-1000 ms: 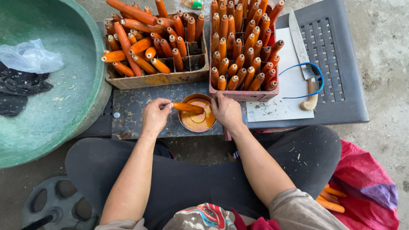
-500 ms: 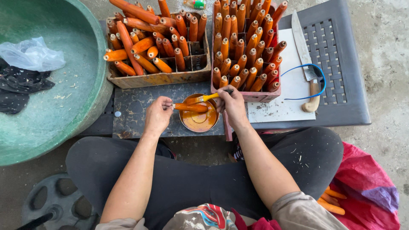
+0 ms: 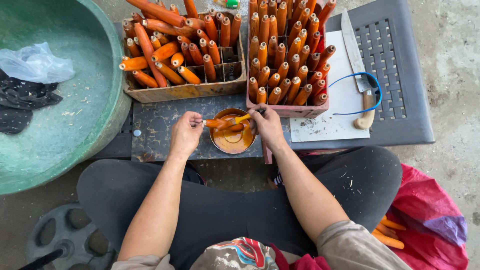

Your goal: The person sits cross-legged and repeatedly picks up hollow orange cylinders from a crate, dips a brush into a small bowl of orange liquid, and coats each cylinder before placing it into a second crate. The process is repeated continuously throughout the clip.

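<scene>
Two crates of orange sticks [image 3: 287,55] behind bowl [image 3: 232,141], knife [image 3: 357,60] right, green basin [image 3: 65,115] left.

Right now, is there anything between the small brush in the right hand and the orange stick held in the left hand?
Nothing visible. The right hand holds the brush directly against the orange stick, which the left hand holds over the round tin.

Orange sticks [image 3: 292,55] are packed in a reddish box [image 3: 287,109]. Just beneath that box, an orange-glazed bowl [image 3: 233,140] is seen. To its right, a white sheet [image 3: 330,117] and a blue cord [image 3: 367,85] are laid; far to its left, a green basin [image 3: 60,100].
</scene>
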